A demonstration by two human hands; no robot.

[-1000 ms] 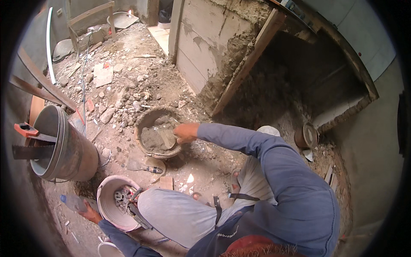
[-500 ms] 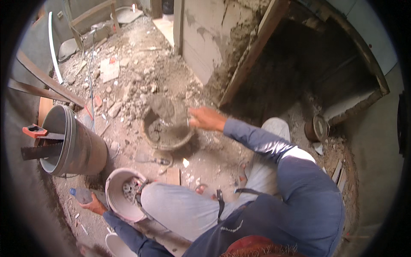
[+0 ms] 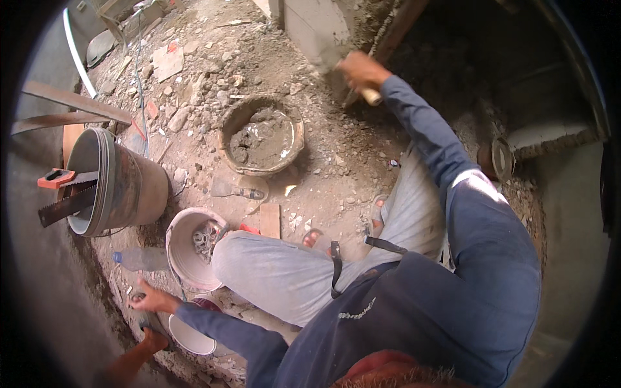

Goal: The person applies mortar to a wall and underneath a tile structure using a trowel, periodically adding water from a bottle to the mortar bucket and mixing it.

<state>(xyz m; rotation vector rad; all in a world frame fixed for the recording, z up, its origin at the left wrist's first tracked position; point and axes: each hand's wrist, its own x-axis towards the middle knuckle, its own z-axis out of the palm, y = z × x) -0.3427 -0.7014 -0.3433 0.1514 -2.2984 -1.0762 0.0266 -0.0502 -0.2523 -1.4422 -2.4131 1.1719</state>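
Note:
My right hand (image 3: 362, 72) is closed round the light wooden handle of a trowel (image 3: 371, 97), held against the lower edge of the plastered wall (image 3: 317, 29). Most of the blade is hidden or blurred. My left hand (image 3: 156, 300) is low at the left, thumb and fingers apart, with a small grey lump by the fingertips that I cannot make out. Just beyond it a clear plastic bottle with a blue cap (image 3: 141, 258) lies on its side. A round basin (image 3: 229, 150) of wet grey mortar stands in front of me.
Left stands a tall bucket (image 3: 145, 187) with handsaws (image 3: 68, 204) in it. A pale bucket (image 3: 184, 262) of small parts touches my knee; a white bucket (image 3: 193, 336) is nearer. A scraper (image 3: 238, 189) lies by the basin. Another person's foot (image 3: 154, 339) shows lower left. Rubble (image 3: 207, 77) covers the floor.
My right hand has moved from the mortar basin up and right to the wall. My left hand has come away from the bottle, which now lies on the ground.

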